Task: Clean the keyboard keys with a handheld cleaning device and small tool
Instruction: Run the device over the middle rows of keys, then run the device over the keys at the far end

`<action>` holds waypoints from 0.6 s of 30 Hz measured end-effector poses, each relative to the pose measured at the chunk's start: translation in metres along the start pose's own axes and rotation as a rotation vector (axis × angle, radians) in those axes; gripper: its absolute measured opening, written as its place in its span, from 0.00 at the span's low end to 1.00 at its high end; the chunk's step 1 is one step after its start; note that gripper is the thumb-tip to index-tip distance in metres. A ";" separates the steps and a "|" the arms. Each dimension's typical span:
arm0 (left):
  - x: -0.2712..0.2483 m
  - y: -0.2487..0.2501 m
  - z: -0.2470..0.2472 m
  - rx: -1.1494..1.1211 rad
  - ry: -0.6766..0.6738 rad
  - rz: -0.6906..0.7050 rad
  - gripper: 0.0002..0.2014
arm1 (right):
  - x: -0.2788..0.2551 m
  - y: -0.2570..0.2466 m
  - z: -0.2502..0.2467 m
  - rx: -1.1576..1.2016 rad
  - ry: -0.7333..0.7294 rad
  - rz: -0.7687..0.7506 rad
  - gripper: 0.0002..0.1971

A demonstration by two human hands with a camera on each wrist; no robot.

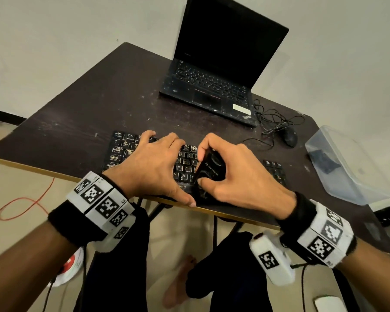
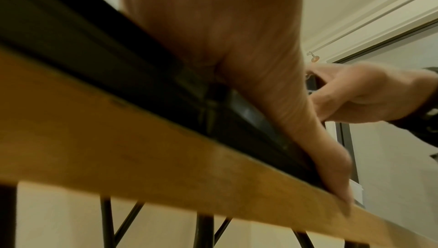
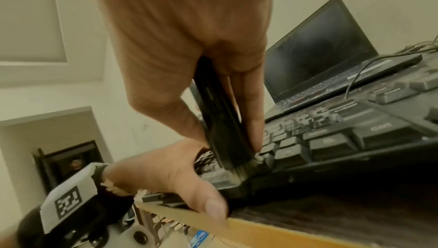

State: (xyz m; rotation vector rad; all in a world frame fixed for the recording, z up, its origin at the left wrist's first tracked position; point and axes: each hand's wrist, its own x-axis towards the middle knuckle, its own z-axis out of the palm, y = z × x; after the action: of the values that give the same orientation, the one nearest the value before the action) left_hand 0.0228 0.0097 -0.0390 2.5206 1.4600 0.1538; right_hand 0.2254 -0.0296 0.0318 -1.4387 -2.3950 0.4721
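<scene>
A black keyboard [image 1: 186, 164] lies at the front edge of the dark table [image 1: 77, 122]. My left hand [image 1: 153, 165] rests flat on its left half with fingers spread, and its thumb [image 2: 298, 124] lies along the keyboard's front rim. My right hand [image 1: 236, 174] grips a black handheld cleaning device [image 1: 211, 170] and holds it nearly upright. The device's brush end [image 3: 246, 167] touches the keys near the keyboard's front middle. The keyboard's [image 3: 331, 139] right half shows past the device [image 3: 220, 120]. No separate small tool is visible.
An open black laptop [image 1: 214, 82] stands at the back of the table. To its right lie a black mouse [image 1: 289, 137] and its tangled cable. A clear plastic box [image 1: 347, 167] holding a dark item sits at the right edge. A red cable lies on the floor at left.
</scene>
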 end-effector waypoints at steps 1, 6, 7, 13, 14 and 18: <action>0.000 0.001 0.000 -0.001 0.000 0.002 0.74 | 0.000 0.000 0.000 0.008 -0.007 0.005 0.21; 0.000 0.001 0.001 -0.010 0.024 0.008 0.72 | 0.009 0.003 -0.001 0.026 0.067 0.049 0.20; 0.000 0.001 0.001 -0.013 0.020 0.006 0.73 | 0.004 0.000 0.002 0.013 0.040 0.016 0.20; -0.001 0.001 0.000 0.000 0.011 0.013 0.74 | 0.016 0.006 -0.004 -0.001 0.100 0.103 0.20; 0.000 0.001 0.001 0.004 0.017 0.015 0.74 | 0.014 0.004 -0.003 0.004 0.085 0.078 0.20; 0.001 0.000 0.002 -0.007 0.022 0.013 0.74 | 0.004 -0.003 0.002 0.011 0.008 0.041 0.20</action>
State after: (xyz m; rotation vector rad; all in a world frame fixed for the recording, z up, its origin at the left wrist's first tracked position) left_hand 0.0235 0.0107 -0.0410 2.5311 1.4485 0.1888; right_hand 0.2203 -0.0273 0.0312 -1.4842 -2.3571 0.4870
